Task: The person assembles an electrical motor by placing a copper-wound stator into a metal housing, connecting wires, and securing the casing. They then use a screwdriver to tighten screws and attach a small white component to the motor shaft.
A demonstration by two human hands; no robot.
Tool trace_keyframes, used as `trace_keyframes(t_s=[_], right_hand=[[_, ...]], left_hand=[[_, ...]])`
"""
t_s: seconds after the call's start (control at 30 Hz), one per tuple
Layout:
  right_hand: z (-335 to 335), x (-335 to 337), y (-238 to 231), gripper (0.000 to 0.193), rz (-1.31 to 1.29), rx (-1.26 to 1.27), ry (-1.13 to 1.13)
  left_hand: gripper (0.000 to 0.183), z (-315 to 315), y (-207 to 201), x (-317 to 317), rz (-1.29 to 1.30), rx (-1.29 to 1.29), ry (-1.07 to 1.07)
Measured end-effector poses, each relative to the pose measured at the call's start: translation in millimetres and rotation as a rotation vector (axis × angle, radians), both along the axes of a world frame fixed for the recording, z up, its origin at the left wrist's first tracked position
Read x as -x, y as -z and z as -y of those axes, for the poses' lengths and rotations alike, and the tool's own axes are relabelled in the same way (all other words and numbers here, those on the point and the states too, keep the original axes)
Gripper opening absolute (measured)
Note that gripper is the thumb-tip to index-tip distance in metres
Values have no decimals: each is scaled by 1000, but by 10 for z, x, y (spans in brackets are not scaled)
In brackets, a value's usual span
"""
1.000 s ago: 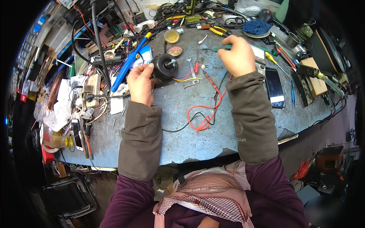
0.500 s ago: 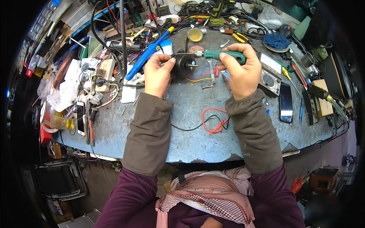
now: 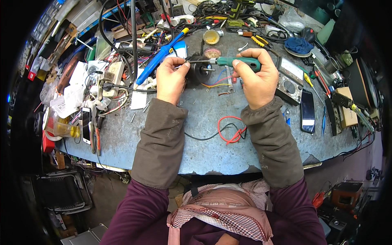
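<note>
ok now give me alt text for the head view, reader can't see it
A person's right hand holds a green-handled screwdriver, its shaft ending at the left hand by a round black part. On the worn blue bench lie a red cable, a black cable, a meter and a dark phone.

Both forearms (image 3: 160,143) reach forward, angled slightly inward — the left hand (image 3: 170,81) holds thumb and forefinger close in a pinch; the right hand (image 3: 261,79) curls in a grip — thumb pointing forward and left.
</note>
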State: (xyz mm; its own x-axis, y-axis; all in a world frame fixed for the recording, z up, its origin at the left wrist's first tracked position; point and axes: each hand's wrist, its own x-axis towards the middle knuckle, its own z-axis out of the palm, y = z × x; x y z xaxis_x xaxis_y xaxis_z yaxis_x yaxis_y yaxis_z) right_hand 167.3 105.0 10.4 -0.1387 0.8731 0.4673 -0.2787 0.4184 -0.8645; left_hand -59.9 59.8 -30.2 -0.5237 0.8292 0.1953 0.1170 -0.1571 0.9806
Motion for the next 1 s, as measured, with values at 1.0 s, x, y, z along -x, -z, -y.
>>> trace_keyframes(t_s=[1.0], right_hand=[[-195,-168,-60,28,286,-28,-56]], left_hand=[[20,-15,44,-24,64,-47,-34]])
